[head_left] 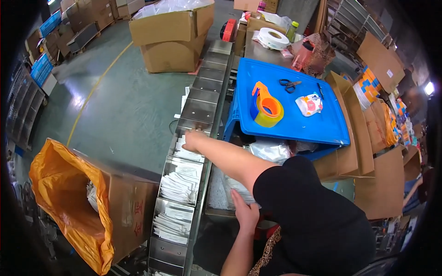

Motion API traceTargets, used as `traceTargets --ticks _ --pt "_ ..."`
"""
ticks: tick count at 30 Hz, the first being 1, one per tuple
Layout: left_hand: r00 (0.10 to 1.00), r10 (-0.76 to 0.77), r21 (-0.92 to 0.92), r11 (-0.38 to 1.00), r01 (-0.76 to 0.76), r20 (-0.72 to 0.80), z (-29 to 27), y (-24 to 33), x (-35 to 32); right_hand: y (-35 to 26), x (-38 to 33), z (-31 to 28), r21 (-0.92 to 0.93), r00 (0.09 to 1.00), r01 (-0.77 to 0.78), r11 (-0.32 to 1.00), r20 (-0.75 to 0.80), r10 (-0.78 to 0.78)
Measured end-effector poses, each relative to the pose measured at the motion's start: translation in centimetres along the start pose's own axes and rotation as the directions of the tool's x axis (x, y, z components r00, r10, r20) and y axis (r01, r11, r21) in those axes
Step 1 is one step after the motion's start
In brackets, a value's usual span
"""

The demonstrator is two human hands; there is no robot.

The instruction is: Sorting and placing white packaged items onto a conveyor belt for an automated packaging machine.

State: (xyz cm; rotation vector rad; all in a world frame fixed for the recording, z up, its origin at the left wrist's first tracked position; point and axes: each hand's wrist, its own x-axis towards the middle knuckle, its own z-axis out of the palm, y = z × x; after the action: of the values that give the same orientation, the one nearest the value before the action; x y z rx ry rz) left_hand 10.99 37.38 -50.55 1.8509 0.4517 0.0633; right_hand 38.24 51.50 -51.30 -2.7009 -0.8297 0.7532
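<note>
My right arm, in a short black sleeve, stretches across to a metal conveyor (199, 108) divided into compartments. There my right hand (195, 140) is closed, its bent fingers on thin white packets (189, 154) in one compartment; its fingertips are partly hidden. Nearer to me, further compartments hold stacks of white packets (178, 186). Lower down, my left hand (247, 215) is closed at the near end of a stack of white packets (242, 191), fingers along its left side and thumb to the right. This stack lies beside the conveyor, partly under my right arm.
A blue plastic crate (294, 119) carries a tape dispenser (267, 110), scissors (289, 85) and a small packet (309, 105). An orange-lined carton (131, 221) stands left of the conveyor. Another large carton (170, 55) stands at its far left; open cartons (352, 124) stand at the right.
</note>
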Motion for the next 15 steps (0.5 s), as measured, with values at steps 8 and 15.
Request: traceTargets --ticks 8,15 --pt "1.0 0.001 -0.028 1.0 -0.001 0.006 -1.1 0.7 0.3 -2.0 -0.4 2.1 0.019 0.977 0.045 0.999 0.206 -0.048" --pt "1.0 -0.015 -0.039 0.999 0.015 0.006 -0.8 0.9 0.4 -1.0 0.2 1.6 0.252 0.975 0.009 0.968 0.213 -0.064"
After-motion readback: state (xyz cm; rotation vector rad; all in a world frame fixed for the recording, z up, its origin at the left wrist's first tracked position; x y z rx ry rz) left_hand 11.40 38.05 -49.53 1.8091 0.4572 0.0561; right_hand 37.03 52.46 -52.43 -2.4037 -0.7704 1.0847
